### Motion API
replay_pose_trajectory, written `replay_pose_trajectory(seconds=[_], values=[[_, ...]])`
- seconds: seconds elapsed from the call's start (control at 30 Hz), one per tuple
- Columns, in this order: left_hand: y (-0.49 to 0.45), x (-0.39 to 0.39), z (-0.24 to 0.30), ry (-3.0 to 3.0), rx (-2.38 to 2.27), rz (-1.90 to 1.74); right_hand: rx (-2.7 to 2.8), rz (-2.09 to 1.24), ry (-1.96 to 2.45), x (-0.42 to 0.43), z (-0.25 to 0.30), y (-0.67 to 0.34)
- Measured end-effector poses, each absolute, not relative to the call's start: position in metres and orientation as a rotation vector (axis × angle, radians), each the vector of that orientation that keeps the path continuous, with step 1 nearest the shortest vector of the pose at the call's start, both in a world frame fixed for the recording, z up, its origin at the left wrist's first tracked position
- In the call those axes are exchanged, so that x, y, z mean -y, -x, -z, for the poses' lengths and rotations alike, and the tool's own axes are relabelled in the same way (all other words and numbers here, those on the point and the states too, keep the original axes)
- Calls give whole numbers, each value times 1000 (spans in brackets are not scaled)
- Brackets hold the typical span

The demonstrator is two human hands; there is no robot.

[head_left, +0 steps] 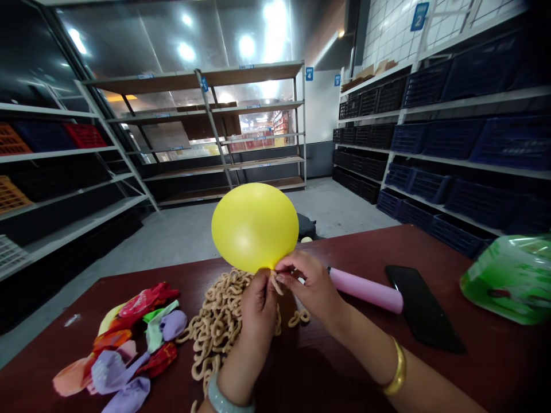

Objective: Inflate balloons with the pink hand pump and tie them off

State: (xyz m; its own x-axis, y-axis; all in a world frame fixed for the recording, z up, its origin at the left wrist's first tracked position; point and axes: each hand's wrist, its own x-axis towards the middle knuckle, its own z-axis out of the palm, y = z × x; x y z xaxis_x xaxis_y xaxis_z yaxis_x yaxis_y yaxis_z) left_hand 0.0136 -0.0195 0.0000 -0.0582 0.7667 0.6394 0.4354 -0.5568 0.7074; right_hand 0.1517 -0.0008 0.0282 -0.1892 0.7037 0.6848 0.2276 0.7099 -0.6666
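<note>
An inflated yellow balloon (255,226) stands above the table's near middle, its neck pointing down. My left hand (257,301) is closed around that neck. Close against it, my right hand (310,287) has its thumb and fingers pinched at a tan, cord-like loop (276,284) by the neck; the fingers partly cover where loop and balloon meet. Behind and beside my left wrist spreads a heap of similar tan loops (219,321). A few single loops (298,317) lie under my right hand. Uninflated balloons (123,350) in several colours lie in a pile at the left.
On the dark red table (340,367) lie a pink cylinder (368,290) with a black tip, a black phone-like slab (426,307) and a green plastic package (510,281). Shelving with dark crates (482,203) lines the right. Metal shelves (206,115) stand at the back, others at left.
</note>
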Motion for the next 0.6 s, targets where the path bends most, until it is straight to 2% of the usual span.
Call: replay_pose_trajectory(seconds=[0.2,0.47,0.6], values=[[-14,22,-1,-1976,-1371,-1574,1687,-760,751,-3,-30,-154],[-13,22,2,-1935,-1363,-1592,1749,-590,680,2,-34,-155],[-12,21,4,-1935,-1354,-1593,1783,-545,778,3,-33,-153]])
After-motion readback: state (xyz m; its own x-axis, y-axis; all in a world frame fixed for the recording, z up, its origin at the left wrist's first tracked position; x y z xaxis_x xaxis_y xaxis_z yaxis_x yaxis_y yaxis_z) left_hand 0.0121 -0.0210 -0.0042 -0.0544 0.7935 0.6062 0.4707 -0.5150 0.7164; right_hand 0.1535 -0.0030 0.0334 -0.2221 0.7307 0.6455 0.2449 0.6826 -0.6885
